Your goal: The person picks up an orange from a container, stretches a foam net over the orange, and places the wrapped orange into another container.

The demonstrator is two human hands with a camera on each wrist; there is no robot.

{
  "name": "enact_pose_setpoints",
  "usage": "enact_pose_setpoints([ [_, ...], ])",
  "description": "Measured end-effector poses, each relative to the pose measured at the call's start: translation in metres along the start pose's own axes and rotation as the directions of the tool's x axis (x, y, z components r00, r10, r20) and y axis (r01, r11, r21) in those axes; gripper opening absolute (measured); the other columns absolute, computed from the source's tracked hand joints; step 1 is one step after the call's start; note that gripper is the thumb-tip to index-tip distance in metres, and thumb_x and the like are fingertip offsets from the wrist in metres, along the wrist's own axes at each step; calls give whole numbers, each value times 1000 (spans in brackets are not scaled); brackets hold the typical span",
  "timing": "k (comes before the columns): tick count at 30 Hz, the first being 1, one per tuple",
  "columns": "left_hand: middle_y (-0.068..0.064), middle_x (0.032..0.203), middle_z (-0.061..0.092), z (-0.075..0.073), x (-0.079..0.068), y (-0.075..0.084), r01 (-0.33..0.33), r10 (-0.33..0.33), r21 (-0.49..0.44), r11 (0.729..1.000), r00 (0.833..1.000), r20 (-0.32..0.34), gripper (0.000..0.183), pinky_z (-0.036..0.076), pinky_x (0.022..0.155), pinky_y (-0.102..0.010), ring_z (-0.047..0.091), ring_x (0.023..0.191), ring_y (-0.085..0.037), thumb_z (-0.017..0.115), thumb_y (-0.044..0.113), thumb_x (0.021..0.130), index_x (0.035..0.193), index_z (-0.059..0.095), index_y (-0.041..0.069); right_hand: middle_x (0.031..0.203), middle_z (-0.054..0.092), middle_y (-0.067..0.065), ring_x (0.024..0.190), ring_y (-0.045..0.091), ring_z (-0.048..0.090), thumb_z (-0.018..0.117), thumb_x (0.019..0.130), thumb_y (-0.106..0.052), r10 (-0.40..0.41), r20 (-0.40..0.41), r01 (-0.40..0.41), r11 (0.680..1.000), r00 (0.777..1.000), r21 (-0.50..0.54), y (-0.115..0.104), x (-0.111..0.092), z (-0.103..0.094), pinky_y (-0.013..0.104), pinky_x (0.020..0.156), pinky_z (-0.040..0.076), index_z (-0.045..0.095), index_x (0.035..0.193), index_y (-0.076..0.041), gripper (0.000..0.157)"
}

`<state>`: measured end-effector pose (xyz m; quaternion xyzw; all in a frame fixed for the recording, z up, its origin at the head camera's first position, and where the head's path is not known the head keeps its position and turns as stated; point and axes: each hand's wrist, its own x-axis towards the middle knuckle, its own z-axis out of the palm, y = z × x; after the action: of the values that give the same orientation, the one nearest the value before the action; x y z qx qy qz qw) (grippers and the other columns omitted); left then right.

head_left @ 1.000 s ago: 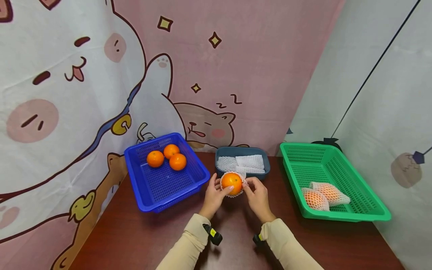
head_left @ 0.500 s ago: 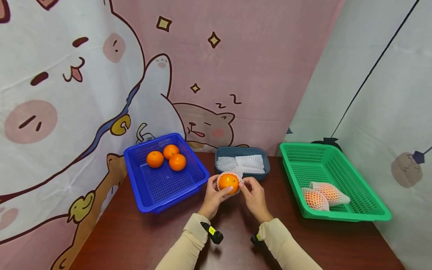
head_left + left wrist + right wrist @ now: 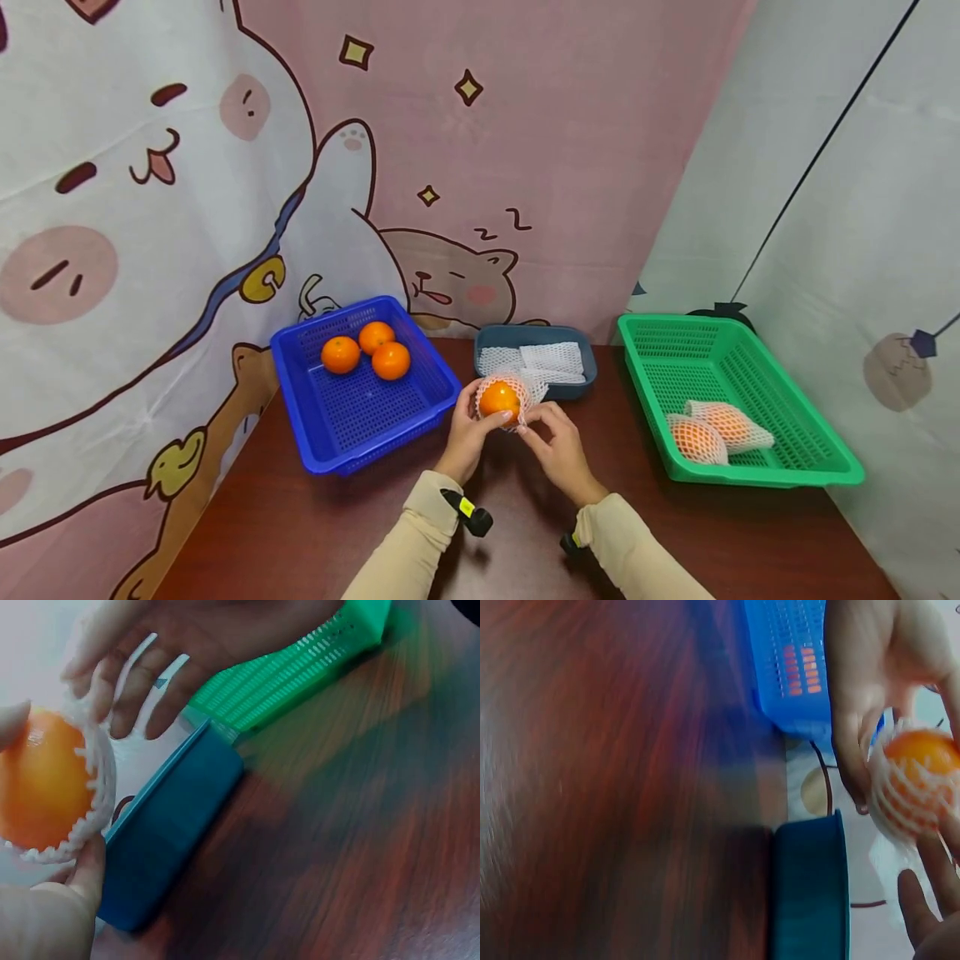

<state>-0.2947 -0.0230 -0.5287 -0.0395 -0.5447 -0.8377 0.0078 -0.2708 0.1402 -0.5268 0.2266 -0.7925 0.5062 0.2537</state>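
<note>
An orange (image 3: pixel 498 402) sits partly inside a white foam net sleeve (image 3: pixel 531 388), held up in front of the dark blue bin. My left hand (image 3: pixel 467 435) grips the orange and net from the left, its thumb across the front of the fruit. On the right side, my right hand (image 3: pixel 557 446) pinches the net's edge between thumb and fingers. In the left wrist view the net (image 3: pixel 96 787) covers the side and bottom of the orange (image 3: pixel 45 780), leaving one face bare. The right wrist view shows net strands (image 3: pixel 907 799) stretched over much of the fruit.
A blue basket (image 3: pixel 315 442) with 3 bare oranges (image 3: pixel 391 361) stands on the left. The dark blue bin (image 3: pixel 487 337) holds several flat net sleeves (image 3: pixel 552 362). At right, a green basket (image 3: pixel 765 477) contains 2 netted oranges (image 3: pixel 697 439). A printed curtain hangs behind the table (image 3: pixel 517 533).
The net has come further over the front of the orange. Both hands have shifted slightly left with the fruit, and the right hand has dropped lower along the net's edge.
</note>
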Motion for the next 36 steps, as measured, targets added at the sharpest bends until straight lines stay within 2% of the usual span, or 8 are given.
enact_pose_setpoints([
  [6,-16,133,52,-1,0,6,-28,21,150,988,999,46,82,49,92,-34,55,113,-27,79,-4,75,145,37,3,84,65,-2,75,15,60,74,87,-15,187,-9,-187,982,982,-14,1,7,-6,26,68,51,64,105,-10,21],
  [9,-20,135,48,3,-6,14,-32,16,170,985,995,98,86,49,93,-36,54,115,-31,78,-8,74,146,33,-1,82,60,1,69,16,56,76,86,-20,201,-45,-204,977,979,-57,0,12,-6,33,62,51,62,113,-9,33],
  [13,-21,136,46,9,-15,26,-61,33,199,978,990,140,81,48,95,-34,52,117,-31,77,-10,74,143,36,-6,89,58,8,73,17,57,78,84,-20,143,-83,-152,982,986,-115,0,18,-4,33,64,53,67,111,-9,31],
  [18,-19,137,47,9,-19,32,-76,43,226,971,988,150,78,45,98,-33,50,120,-31,77,-9,74,142,40,-4,90,64,3,80,18,60,77,84,-11,36,-134,-55,989,990,-139,2,19,-2,26,72,50,73,94,-10,10],
  [20,-18,137,47,9,-19,32,-78,43,253,964,989,140,79,46,97,-35,50,119,-30,79,-8,74,142,40,-3,89,65,0,82,19,60,77,83,-7,-3,-143,-16,991,990,-133,1,18,-1,25,75,48,73,90,-10,8],
  [26,-20,138,48,8,-18,33,-69,52,287,956,996,67,87,45,98,-41,52,118,-31,82,-2,72,145,36,-1,87,64,2,82,20,61,79,79,0,-98,-65,95,994,993,-55,-7,10,6,28,74,50,72,88,-9,15],
  [30,-21,139,47,7,-17,32,-52,39,254,966,998,55,86,43,100,-40,51,120,-31,81,-4,71,144,36,-4,86,64,8,81,25,62,77,78,6,-100,-42,99,994,994,-37,-19,8,8,34,73,51,71,88,-4,16],
  [36,-19,139,46,4,-17,29,-62,41,216,974,994,100,76,44,98,-34,49,120,-29,75,-4,78,144,37,-3,84,63,12,80,27,61,73,78,12,-59,-85,55,997,995,-50,-44,15,0,23,78,47,68,86,2,14],
])
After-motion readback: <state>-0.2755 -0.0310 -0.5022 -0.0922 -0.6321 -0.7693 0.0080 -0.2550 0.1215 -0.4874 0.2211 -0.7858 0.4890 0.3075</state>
